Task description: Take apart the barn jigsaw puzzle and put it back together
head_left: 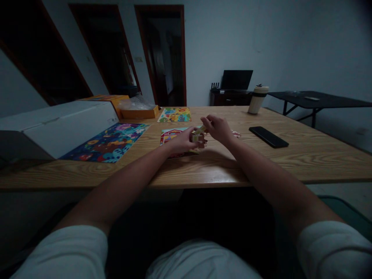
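Above the wooden table (pixel 221 170), near its middle, my left hand (pixel 186 139) is closed around several small puzzle pieces (pixel 198 138). My right hand (pixel 216 126) is just to the right, its fingers pinched on a piece at the top of that bunch. Beneath and behind my left hand lies a red and yellow picture sheet (pixel 170 133), partly covered by the hand. More small pieces (pixel 236 133) lie on the table beyond my right forearm. Blur and dim light hide the prints on the pieces.
A dark blue picture (pixel 113 141) lies at the left beside a big white box (pixel 58 120). Behind are an orange tray (pixel 139 113) with plastic and a yellow picture (pixel 176 114). To the right are a black phone (pixel 267 136) and a cup (pixel 257 101).
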Motion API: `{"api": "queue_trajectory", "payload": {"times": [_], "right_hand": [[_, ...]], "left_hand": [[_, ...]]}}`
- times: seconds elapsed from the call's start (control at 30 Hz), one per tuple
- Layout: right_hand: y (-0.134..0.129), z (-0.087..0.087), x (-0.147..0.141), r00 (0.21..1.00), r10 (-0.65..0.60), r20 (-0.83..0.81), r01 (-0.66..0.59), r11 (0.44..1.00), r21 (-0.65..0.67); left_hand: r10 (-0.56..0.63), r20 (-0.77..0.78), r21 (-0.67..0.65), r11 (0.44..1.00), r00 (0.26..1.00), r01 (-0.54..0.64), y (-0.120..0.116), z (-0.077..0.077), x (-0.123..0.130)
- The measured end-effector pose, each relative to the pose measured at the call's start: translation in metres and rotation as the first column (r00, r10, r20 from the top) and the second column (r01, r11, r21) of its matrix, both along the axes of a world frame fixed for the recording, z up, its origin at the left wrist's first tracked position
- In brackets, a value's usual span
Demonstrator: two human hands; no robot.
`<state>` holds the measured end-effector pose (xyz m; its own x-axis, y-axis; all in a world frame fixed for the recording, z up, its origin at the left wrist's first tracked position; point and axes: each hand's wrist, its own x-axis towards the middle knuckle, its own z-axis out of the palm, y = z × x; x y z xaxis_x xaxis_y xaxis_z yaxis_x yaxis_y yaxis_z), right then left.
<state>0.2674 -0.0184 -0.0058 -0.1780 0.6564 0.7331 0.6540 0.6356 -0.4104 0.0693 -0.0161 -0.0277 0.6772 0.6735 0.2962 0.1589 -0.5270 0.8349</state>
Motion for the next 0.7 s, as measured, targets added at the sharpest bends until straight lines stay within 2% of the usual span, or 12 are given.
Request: {"api": "queue_trajectory", "payload": {"times": [0.1, 0.23, 0.4, 0.5, 0.6, 0.7], "right_hand": [[0.002, -0.001, 0.002, 1.000, 0.001, -0.007, -0.001, 1.000, -0.027], [0.002, -0.003, 0.000, 0.998, -0.052, -0.027, 0.051, 0.998, -0.043], [-0.005, 0.002, -0.002, 0.983, -0.177, 0.050, 0.168, 0.975, 0.145], [-0.006, 0.004, -0.003, 0.977, -0.208, 0.034, 0.203, 0.971, 0.124], [0.003, 0.002, 0.001, 0.972, -0.231, -0.040, 0.230, 0.973, -0.022], [0.015, -0.004, 0.008, 0.969, -0.233, -0.086, 0.221, 0.967, -0.126]], "left_hand": [[-0.037, -0.010, -0.009, 0.999, 0.999, 0.037, -0.002, 0.004, -0.002], [-0.116, 0.071, -0.126, 0.984, 0.991, 0.125, -0.004, 0.005, 0.000], [-0.139, 0.072, -0.245, 0.958, 0.988, 0.152, -0.009, 0.007, 0.002], [-0.182, 0.081, -0.300, 0.933, 0.980, 0.198, -0.013, 0.009, 0.001], [-0.121, 0.054, -0.263, 0.956, 0.991, 0.131, -0.015, 0.011, 0.000], [0.025, -0.017, -0.132, 0.991, 1.000, -0.027, -0.013, 0.013, -0.002]]}}
